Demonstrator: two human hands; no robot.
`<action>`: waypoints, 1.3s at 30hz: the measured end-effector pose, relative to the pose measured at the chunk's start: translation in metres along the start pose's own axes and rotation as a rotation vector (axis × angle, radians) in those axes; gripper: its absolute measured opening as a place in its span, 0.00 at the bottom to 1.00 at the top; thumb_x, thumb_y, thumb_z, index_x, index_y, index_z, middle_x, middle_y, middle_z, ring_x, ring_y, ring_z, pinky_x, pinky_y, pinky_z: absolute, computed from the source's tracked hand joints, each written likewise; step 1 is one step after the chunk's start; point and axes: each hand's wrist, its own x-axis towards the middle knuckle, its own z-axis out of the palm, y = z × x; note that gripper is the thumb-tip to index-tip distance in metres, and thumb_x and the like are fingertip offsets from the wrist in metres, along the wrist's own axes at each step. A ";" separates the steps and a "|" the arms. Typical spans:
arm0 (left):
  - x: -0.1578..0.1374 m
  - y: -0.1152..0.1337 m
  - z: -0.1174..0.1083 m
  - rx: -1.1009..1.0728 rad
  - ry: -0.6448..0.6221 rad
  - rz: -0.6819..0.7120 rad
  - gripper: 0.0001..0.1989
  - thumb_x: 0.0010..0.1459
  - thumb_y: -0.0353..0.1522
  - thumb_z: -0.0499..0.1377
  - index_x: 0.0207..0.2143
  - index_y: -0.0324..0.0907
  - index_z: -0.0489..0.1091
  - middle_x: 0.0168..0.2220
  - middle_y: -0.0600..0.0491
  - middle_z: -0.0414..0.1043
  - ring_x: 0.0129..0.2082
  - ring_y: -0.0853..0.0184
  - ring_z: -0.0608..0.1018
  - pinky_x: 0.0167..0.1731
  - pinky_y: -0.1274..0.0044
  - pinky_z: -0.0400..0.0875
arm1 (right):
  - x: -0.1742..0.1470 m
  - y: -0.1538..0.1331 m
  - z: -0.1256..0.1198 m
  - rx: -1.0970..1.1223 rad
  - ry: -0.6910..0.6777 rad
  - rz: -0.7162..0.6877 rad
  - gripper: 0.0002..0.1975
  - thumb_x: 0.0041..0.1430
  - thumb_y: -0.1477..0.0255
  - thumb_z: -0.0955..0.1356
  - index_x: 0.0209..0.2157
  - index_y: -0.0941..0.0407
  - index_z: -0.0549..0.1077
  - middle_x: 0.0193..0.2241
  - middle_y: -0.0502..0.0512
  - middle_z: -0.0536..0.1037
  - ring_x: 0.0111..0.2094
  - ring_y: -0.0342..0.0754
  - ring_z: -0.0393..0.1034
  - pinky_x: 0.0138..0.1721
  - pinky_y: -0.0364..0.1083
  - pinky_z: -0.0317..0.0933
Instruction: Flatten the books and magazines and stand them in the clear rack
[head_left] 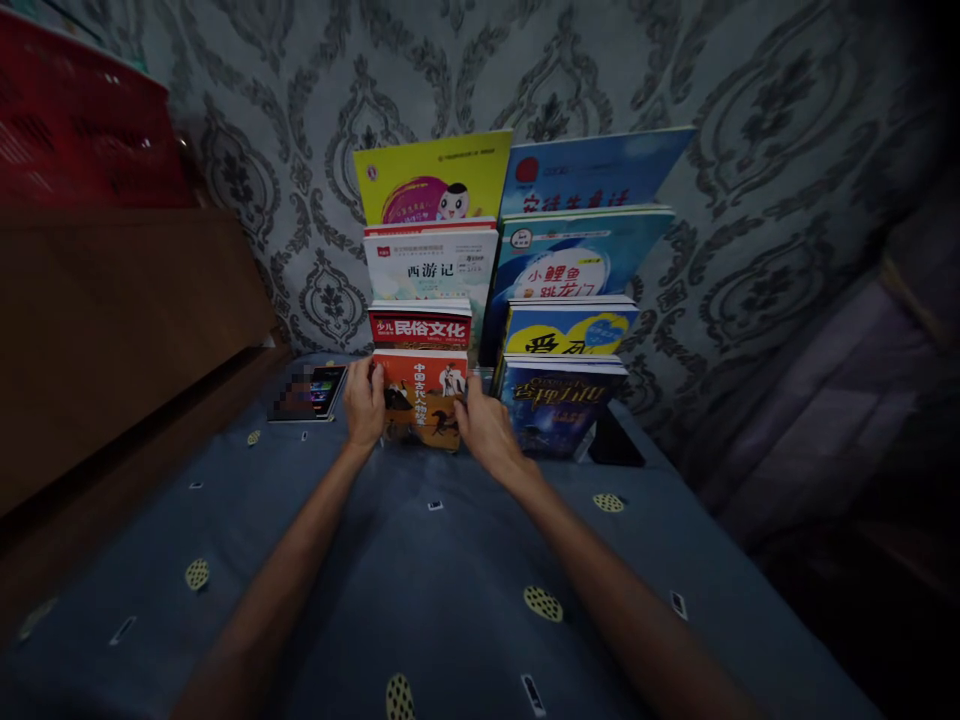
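Note:
Both my hands grip an orange book [421, 395] at the front of the left column of standing books. My left hand [364, 405] wraps its left edge, while my right hand [486, 425] holds the right edge, thumb on the cover. Directly behind it stands a red-covered book [427, 330], then a white book [431, 265] and a tall yellow book [442, 180]. The right column has a dark blue book [555, 400] in front, a blue and yellow book [574, 330], a teal book [577, 260] and a tall blue book [592, 170] at the back.
A dark book [307, 393] lies flat left of the columns. A black flat object [616, 443] lies at the right. Brown wooden furniture [127, 330] with a red bag [90, 110] on it borders the left. Patterned wallpaper [292, 130] is behind; dark blue cloth [375, 590] covers the surface.

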 end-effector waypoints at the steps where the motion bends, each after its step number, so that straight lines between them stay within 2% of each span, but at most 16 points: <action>1: 0.000 0.000 0.000 0.002 0.001 0.002 0.13 0.71 0.38 0.47 0.42 0.44 0.68 0.40 0.48 0.71 0.42 0.61 0.73 0.46 0.71 0.68 | 0.000 0.000 0.001 -0.002 -0.001 0.000 0.16 0.70 0.74 0.60 0.57 0.61 0.60 0.39 0.65 0.82 0.40 0.57 0.79 0.36 0.47 0.62; 13: -0.002 -0.001 0.003 0.005 0.012 -0.014 0.13 0.71 0.38 0.46 0.42 0.44 0.69 0.40 0.48 0.71 0.43 0.61 0.73 0.46 0.71 0.68 | 0.002 0.000 0.002 0.002 0.007 -0.005 0.12 0.70 0.74 0.60 0.54 0.60 0.62 0.39 0.64 0.82 0.38 0.55 0.78 0.36 0.45 0.61; 20: -0.003 0.000 0.001 -0.002 0.001 -0.016 0.15 0.72 0.39 0.46 0.44 0.43 0.69 0.41 0.48 0.71 0.44 0.62 0.73 0.46 0.72 0.68 | 0.003 0.005 0.007 0.107 0.061 -0.023 0.22 0.68 0.74 0.61 0.60 0.64 0.55 0.39 0.66 0.82 0.40 0.57 0.78 0.39 0.47 0.64; 28: -0.003 -0.001 0.003 0.004 0.013 -0.022 0.14 0.72 0.39 0.45 0.43 0.44 0.69 0.41 0.48 0.71 0.43 0.62 0.73 0.46 0.73 0.67 | -0.001 0.002 0.005 0.051 0.053 -0.021 0.16 0.69 0.73 0.61 0.57 0.61 0.62 0.40 0.64 0.82 0.39 0.57 0.77 0.38 0.47 0.62; 39: -0.003 -0.003 0.003 -0.021 0.011 -0.008 0.16 0.72 0.40 0.45 0.42 0.42 0.69 0.40 0.47 0.70 0.43 0.60 0.73 0.46 0.71 0.67 | 0.002 0.007 0.006 0.071 0.062 -0.049 0.16 0.68 0.73 0.62 0.56 0.60 0.63 0.40 0.62 0.82 0.40 0.56 0.78 0.37 0.46 0.61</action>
